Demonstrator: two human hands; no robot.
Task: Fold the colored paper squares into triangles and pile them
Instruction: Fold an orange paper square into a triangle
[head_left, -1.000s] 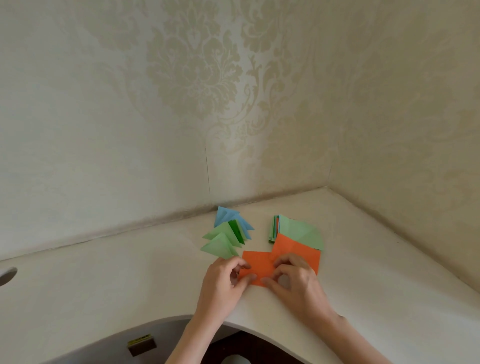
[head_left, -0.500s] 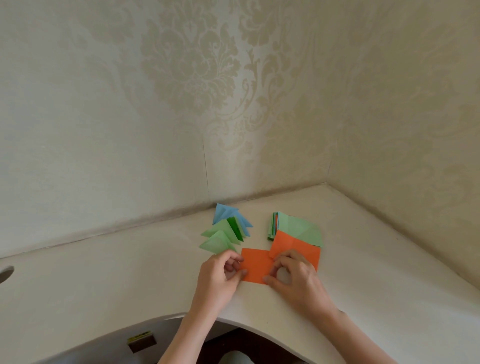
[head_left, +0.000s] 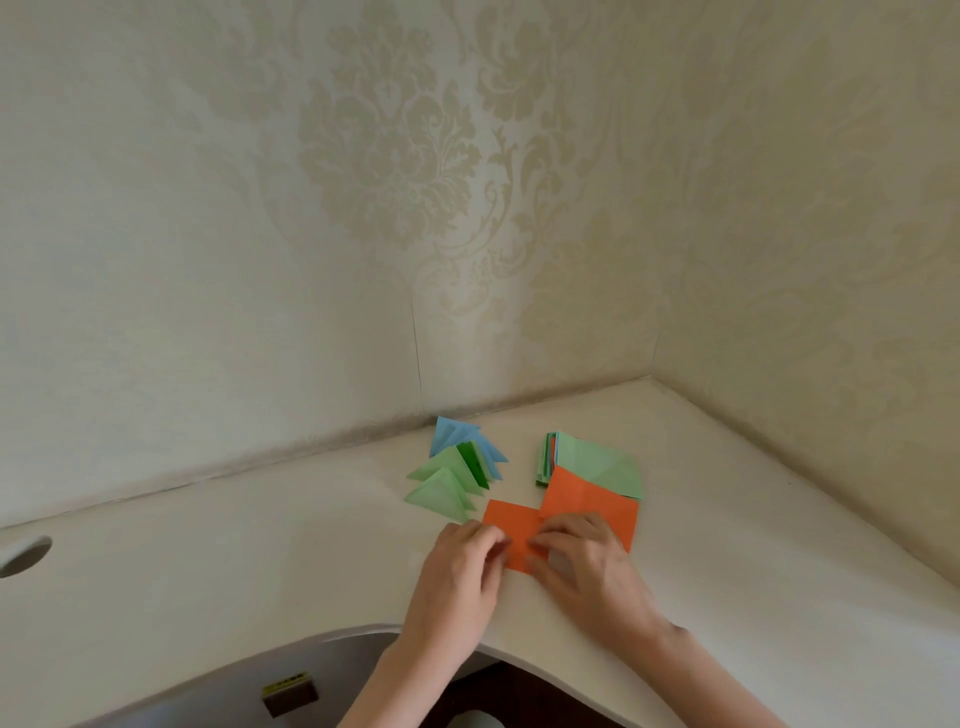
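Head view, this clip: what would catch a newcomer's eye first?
Brightest is the orange paper near the front edge of the pale table, with the left hand and right hand working it from either side. Behind the left hand lies a fanned pile of folded triangles, green and blue. To its right sits a stack of unfolded squares, light green on top.

left hand (head_left: 460, 564) | right hand (head_left: 587, 558) | both palms down, fingers curled, fingertips nearly meeting
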